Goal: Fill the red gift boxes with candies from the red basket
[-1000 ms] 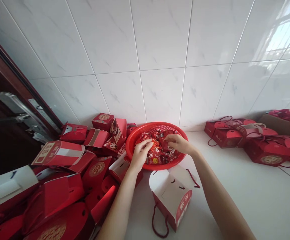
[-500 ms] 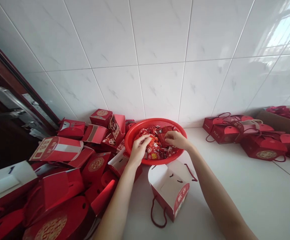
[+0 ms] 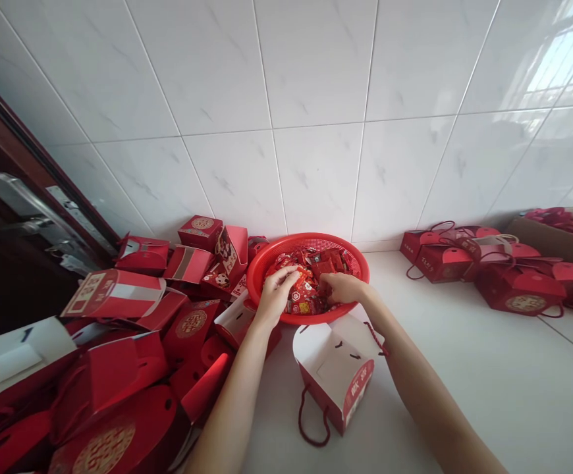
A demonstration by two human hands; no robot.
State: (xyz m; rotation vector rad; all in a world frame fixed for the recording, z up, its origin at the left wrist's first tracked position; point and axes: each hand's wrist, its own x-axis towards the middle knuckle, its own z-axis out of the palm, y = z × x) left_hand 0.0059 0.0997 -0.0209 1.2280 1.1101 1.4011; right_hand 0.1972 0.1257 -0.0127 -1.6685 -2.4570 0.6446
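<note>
A red plastic basket (image 3: 253,280), with a perforated upper wall, holds a heap of small red wrapped candies (image 3: 303,296). At its left side my left hand (image 3: 276,296) is closed in a pinch on a shiny red candy wrapper. My right hand (image 3: 343,288) reaches down into the heap at the right, its fingers curled and partly hidden; what they grip cannot be made out. In front of the basket stands an open box (image 3: 333,368), red outside and white inside, with its flaps up and dark red cord handles. My right forearm passes close by its right-hand cord.
Many red gift boxes (image 3: 113,293), several open, are piled at the left. Closed red boxes with cords (image 3: 518,289) stand at the right by a brown carton (image 3: 553,240). A tiled wall (image 3: 316,178) rises behind the white counter (image 3: 454,342); a dark door (image 3: 0,263) is at far left.
My right hand has moved slightly left and down, deeper into the candies, and its fingers have curled under. My left hand keeps its place.
</note>
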